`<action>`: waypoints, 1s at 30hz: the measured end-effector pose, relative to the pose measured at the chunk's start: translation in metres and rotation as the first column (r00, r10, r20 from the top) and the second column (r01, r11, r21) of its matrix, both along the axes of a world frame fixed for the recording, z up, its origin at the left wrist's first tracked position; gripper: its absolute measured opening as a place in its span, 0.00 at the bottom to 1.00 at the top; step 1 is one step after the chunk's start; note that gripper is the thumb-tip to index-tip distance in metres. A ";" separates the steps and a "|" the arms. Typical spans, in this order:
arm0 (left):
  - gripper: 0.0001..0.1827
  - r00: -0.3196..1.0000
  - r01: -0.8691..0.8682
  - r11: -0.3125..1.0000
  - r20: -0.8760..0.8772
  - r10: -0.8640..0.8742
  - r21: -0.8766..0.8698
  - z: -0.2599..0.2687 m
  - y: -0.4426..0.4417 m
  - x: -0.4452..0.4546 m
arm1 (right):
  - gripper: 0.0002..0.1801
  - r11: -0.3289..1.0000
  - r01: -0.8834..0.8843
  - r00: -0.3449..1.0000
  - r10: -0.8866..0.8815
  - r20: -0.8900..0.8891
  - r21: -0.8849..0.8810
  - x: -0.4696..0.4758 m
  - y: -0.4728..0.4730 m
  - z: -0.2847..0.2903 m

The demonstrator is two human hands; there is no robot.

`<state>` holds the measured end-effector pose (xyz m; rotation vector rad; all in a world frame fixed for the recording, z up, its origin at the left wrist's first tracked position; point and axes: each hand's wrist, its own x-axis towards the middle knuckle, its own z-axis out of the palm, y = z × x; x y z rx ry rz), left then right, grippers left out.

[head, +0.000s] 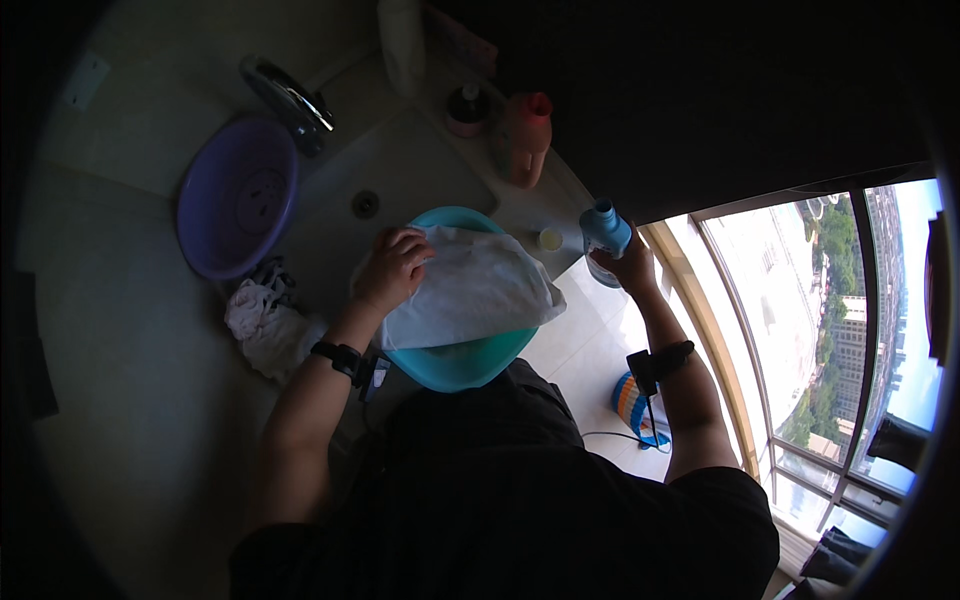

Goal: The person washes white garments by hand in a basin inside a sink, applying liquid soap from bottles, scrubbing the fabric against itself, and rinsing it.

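A white cloth (472, 289) is spread over the turquoise plastic basin (459, 373) in front of me, covering most of its opening. My left hand (394, 268) has its curled fingers on the cloth's left edge. Off to the right, my right hand (634, 262) grips a light-blue plastic bottle (606, 231), held tilted at the counter's edge. The bottle's neck shows no cap. A small pale-yellow round cap or cup (550, 239) rests on the counter between basin and bottle.
A purple basin (238, 199) leans by the chrome faucet (289, 97), left of the sink drain (365, 204). Crumpled laundry (262, 319) lies below it. A pink-red jug-like bottle (525, 139) and a dark pump bottle (469, 111) stand behind. A striped bag (634, 409) sits on the floor.
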<state>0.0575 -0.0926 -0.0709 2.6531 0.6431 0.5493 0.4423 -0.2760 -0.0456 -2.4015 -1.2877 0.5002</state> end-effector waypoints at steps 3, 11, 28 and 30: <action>0.11 1.000 -0.003 1.000 -0.016 0.003 -0.006 0.004 -0.001 -0.001 | 0.50 0.994 0.054 0.998 -0.050 -0.040 0.095 0.005 0.019 0.003; 0.12 1.000 0.024 1.000 -0.009 -0.024 -0.002 0.004 0.001 0.005 | 0.48 0.841 0.287 0.919 -0.108 -0.378 0.458 0.020 0.072 -0.048; 0.13 0.705 -0.232 0.658 0.342 0.621 -0.717 0.001 0.064 -0.059 | 0.46 0.926 0.088 0.991 -0.043 -0.130 0.367 -0.056 0.021 -0.107; 0.13 0.736 -0.209 0.652 0.322 0.595 -0.729 0.005 0.070 -0.068 | 0.41 0.938 0.037 0.998 -0.019 -0.056 0.344 -0.060 0.027 -0.105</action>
